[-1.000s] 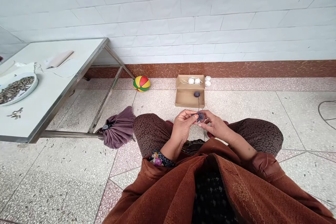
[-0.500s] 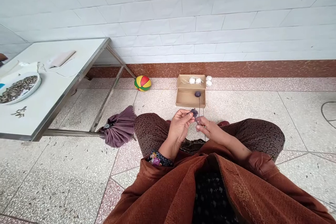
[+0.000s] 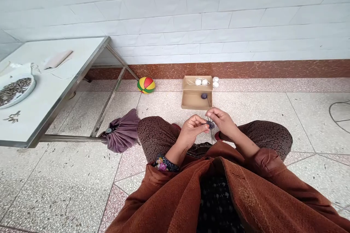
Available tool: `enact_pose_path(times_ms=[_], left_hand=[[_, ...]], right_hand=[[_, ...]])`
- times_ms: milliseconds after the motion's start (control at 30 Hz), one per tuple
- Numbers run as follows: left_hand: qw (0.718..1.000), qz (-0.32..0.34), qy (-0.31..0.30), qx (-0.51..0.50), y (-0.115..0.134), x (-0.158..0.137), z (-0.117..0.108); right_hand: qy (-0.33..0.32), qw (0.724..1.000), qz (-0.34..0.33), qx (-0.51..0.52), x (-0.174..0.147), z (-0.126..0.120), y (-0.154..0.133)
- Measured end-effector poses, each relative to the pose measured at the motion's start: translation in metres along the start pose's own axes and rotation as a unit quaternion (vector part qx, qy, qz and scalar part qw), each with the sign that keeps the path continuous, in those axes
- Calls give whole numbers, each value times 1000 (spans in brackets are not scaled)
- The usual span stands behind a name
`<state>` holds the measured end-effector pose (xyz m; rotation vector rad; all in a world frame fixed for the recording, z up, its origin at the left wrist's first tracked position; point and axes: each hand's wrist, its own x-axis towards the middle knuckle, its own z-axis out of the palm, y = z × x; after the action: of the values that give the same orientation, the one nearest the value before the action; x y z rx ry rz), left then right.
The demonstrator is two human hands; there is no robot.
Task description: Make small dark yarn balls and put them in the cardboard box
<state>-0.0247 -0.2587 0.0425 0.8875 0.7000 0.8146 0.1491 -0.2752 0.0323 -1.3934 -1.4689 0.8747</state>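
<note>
Between the thumb and fingers of my left hand (image 3: 193,130) is a small dark purple yarn piece (image 3: 210,125), bunched and rounded; its exact shape is too small to make out. My right hand (image 3: 222,120) is just above and to the right of it, thumb and forefinger pinched on the yarn strand (image 3: 208,103). That strand runs up to a dark purple yarn ball (image 3: 204,96) lying in an open cardboard box (image 3: 194,104) on the floor. White yarn balls (image 3: 201,81) rest on the box's raised lid part.
More white yarn (image 3: 216,82) sits right of the box. A striped ball (image 3: 146,85) is near the wall. To the left, a metal-framed table (image 3: 62,91) bears a dish (image 3: 33,85) of seed-like bits. A purple cloth bag (image 3: 124,133) lies by its leg.
My right hand has risen from below the yarn piece to above it, drawing the strand up. My left hand has shifted slightly right and down with the piece.
</note>
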Motion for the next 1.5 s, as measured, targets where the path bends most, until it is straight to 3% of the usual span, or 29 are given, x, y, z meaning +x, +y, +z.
enact_pose_path(times_ms=[167, 267, 367, 433, 533, 667, 733, 833, 967, 1067, 1167, 1333, 1500], left_hand=[[996, 32, 73, -36, -1, 6, -6], [988, 79, 131, 12, -4, 11, -14], [977, 115, 152, 95, -5, 12, -19], [973, 116, 135, 144, -3, 11, -20], [978, 84, 62, 181, 3, 7, -16], [985, 24, -58, 163, 12, 0, -7], [988, -2, -85, 131, 14, -3, -3], [997, -2, -61, 57, 11, -4, 0], [999, 36, 29, -13, 6, 1, 0], [995, 61, 83, -3, 4, 4, -3], [988, 80, 110, 73, 4, 4, -6], [967, 97, 74, 223, 4, 2, -7], [988, 55, -14, 146, 10, 0, -2]], right_hand=[[-41, 999, 4, 7, -23, 20, 15], [-67, 996, -47, -31, -30, 18, 6], [-85, 986, -119, -82, -28, 6, -10], [-80, 979, -151, -112, -22, -3, -19], [-66, 976, -164, -125, -9, -15, -26], [-74, 987, -125, -69, 5, -17, -23], [-75, 992, -91, -33, 5, -13, -17], [-56, 996, -62, -15, -4, -4, -6], [-42, 992, -96, -65, -20, 6, 2], [-67, 979, -140, -131, -29, 6, -2], [-85, 959, -175, -207, -33, 1, -11], [-91, 944, -203, -242, -21, -16, -27], [-56, 962, -191, -184, 11, -22, -19]])
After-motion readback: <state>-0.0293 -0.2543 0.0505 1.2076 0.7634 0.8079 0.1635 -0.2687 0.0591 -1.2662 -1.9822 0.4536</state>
